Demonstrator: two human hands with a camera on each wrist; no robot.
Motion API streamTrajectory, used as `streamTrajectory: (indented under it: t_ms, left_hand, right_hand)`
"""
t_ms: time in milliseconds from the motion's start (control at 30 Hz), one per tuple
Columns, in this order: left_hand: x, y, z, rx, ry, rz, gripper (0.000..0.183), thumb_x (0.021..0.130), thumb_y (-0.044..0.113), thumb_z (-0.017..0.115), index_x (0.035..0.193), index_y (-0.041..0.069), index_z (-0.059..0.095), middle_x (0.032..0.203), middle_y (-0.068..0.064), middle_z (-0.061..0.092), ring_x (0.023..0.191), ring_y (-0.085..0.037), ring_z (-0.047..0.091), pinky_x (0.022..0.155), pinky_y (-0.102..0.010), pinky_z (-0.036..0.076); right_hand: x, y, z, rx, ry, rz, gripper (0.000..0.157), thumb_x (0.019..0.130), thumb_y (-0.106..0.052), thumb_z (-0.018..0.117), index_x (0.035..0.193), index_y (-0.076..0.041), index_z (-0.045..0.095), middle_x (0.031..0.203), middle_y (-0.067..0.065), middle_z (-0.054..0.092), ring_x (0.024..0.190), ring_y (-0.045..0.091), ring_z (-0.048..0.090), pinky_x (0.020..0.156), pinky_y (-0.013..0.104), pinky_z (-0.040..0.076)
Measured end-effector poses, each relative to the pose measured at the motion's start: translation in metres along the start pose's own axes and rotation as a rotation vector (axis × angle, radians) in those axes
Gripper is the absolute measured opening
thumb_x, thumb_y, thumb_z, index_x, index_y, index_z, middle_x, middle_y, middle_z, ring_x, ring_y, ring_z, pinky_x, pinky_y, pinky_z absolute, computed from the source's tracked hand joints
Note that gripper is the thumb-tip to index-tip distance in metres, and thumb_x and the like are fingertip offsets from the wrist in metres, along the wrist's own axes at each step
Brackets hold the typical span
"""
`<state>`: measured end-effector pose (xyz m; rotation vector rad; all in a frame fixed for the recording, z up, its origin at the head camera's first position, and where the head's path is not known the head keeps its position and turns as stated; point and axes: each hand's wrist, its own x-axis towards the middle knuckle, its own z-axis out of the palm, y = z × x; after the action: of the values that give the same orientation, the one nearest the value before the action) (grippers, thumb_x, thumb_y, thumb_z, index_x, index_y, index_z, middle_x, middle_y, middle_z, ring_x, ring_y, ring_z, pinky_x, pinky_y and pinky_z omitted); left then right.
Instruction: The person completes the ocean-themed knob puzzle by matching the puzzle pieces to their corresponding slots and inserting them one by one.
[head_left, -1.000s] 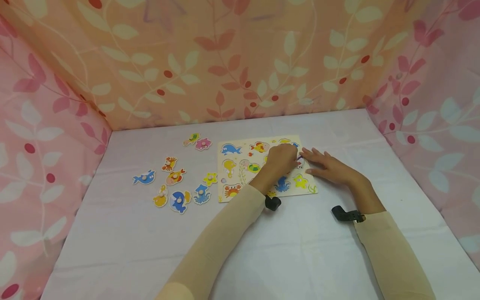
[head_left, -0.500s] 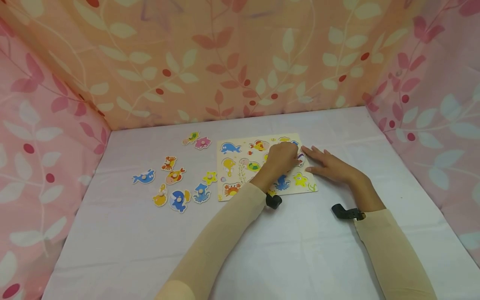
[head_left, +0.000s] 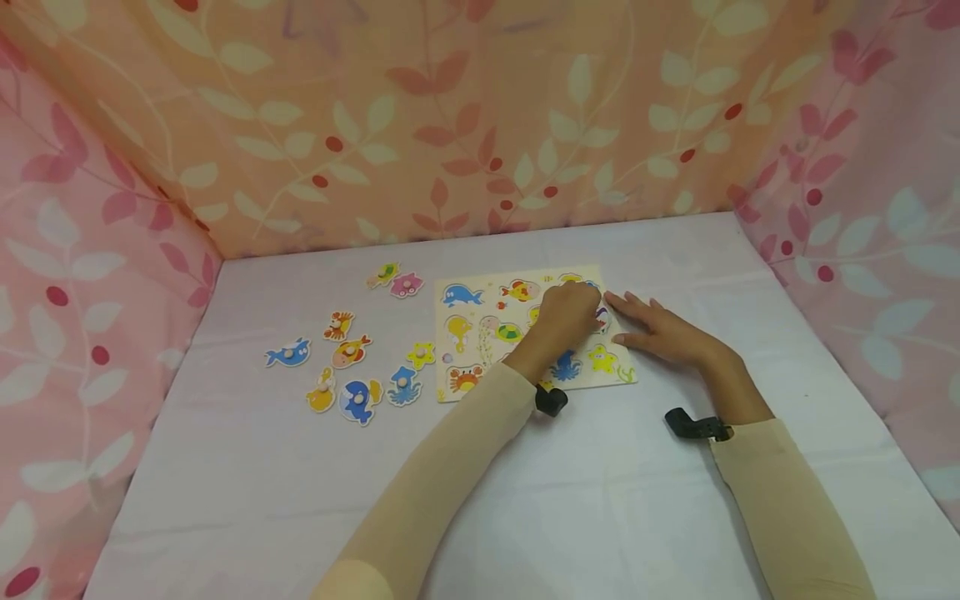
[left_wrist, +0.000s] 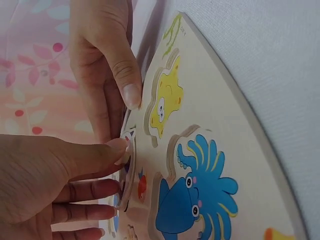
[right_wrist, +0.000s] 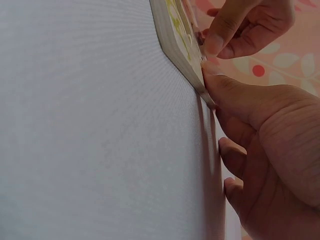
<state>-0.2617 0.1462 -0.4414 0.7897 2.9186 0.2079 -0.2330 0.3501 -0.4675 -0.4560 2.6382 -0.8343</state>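
Observation:
A cream wooden puzzle board (head_left: 477,317) printed with sea animals lies on the table in the head view. Over its right side my left hand (head_left: 567,317) pinches a small puzzle piece (left_wrist: 130,175) between thumb and fingers, low at a recess. The piece shows edge-on in the left wrist view, and its picture is mostly hidden. Near it are the yellow starfish recess (left_wrist: 169,95) and the blue octopus recess (left_wrist: 202,185). My right hand (head_left: 663,333) lies at the board's right edge with fingers extended, its thumb touching the rim in the right wrist view.
Left of the board lie several loose knobbed pieces, among them a blue whale (head_left: 288,353), a crab (head_left: 339,326), an octopus (head_left: 403,387), a yellow starfish (head_left: 421,356) and a turtle (head_left: 385,276). A white cloth (head_left: 600,483) covers the table; patterned curtains (head_left: 450,125) enclose it.
Little differs: my left hand stays at the same spot on the board with only slight shifts. My right hand keeps its place at the edge.

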Motion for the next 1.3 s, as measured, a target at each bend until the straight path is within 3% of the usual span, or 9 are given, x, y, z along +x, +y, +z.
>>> streamTrajectory:
  t_ms: [167,400,967,1300]
  left_hand:
    - [-0.0006,0.0022,-0.0002,0.035,-0.022,-0.017,0.033,0.096,0.041,0.071,0.122,0.021,0.070,0.106,0.007,0.068,0.092,-0.013,0.054,0.084,-0.030,0.048]
    - [-0.0035,0.0029,-0.0015,0.048,-0.009,-0.001,0.032,0.095,0.041,0.071,0.122,0.022,0.070,0.110,0.007,0.069,0.094,-0.012,0.056,0.089,-0.032,0.048]
    - [0.0015,0.0031,-0.0002,0.042,-0.048,-0.027,0.035,0.095,0.044,0.071,0.123,0.023,0.069,0.107,0.007,0.068,0.092,-0.012,0.055,0.087,-0.030,0.049]
    - [0.0014,0.0006,0.0009,0.030,-0.027,-0.009,0.036,0.094,0.043,0.072,0.122,0.021,0.068,0.102,0.007,0.068,0.088,-0.011,0.055,0.078,-0.027,0.049]
  right_hand:
    - [0.0022,0.0017,0.0023,-0.021,0.010,-0.036,0.075,0.098,-0.038,0.068,0.161,-0.022,0.030,0.167,0.000,0.024,0.156,0.030,0.007,0.122,0.053,-0.002]
    - [0.0022,-0.0002,0.0000,-0.056,-0.009,-0.098,0.072,0.100,-0.037,0.064,0.160,-0.013,0.032,0.169,0.012,0.015,0.155,0.034,0.007,0.122,0.056,-0.002]
    - [0.0020,-0.0014,-0.0009,-0.066,-0.012,-0.043,0.076,0.099,-0.040,0.064,0.160,-0.012,0.029,0.168,0.012,0.016,0.155,0.037,0.001,0.119,0.060,-0.008]
    - [0.0019,-0.0023,-0.0015,-0.068,-0.012,-0.040,0.076,0.099,-0.040,0.065,0.160,-0.012,0.030,0.168,0.012,0.017,0.155,0.037,0.002,0.119,0.061,-0.008]
